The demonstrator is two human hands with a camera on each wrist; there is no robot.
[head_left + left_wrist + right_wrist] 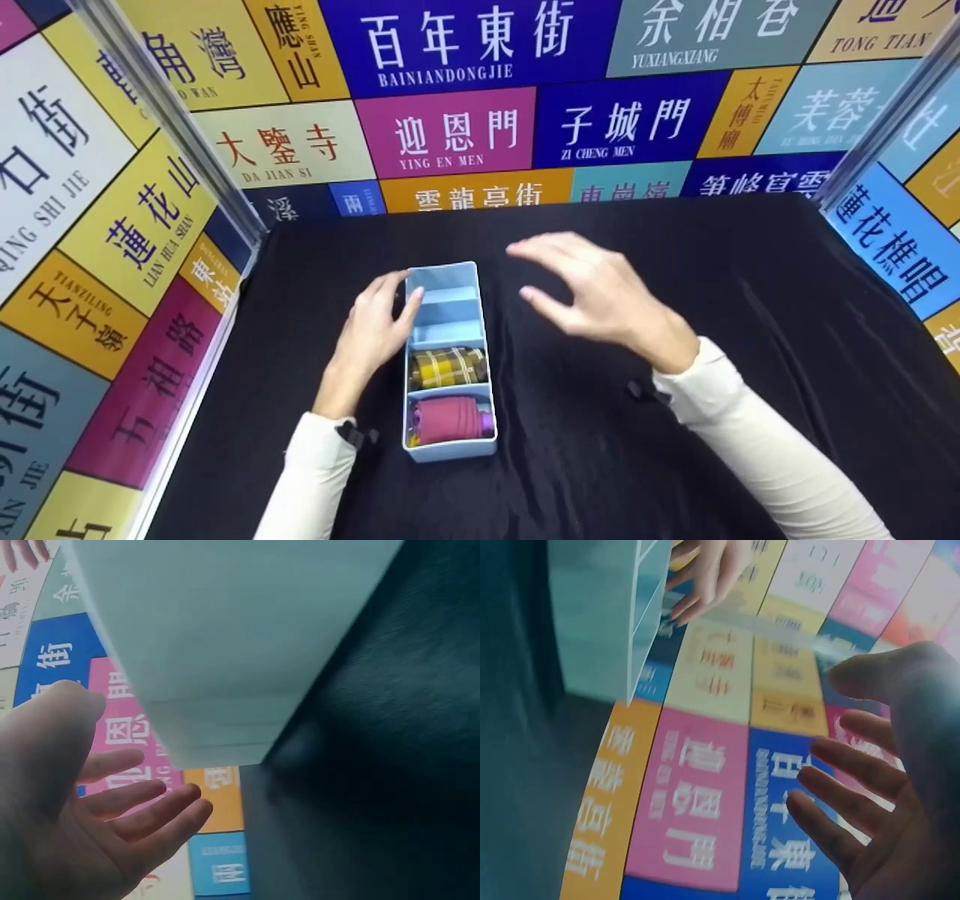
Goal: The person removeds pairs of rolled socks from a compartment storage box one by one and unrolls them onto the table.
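A light blue divided box (450,452) stands lengthwise on the black cloth. Its nearest compartment holds a rolled magenta fabric bundle (448,420) with a purple end, resembling a folded compact umbrella. In the compartment behind it lies a rolled brown-and-yellow plaid bundle (448,367). The two far compartments show bare bottoms. My left hand (369,330) is at the box's far left side, thumb by the rim and fingers loosely extended; contact is unclear. To the right of the box, my right hand (592,289) hovers with fingers spread and holds nothing.
Black cloth (600,465) covers the table around the box. Panels with coloured street-name signs (450,127) rise behind and at both sides, with clear upright edging (180,112) at the left corner.
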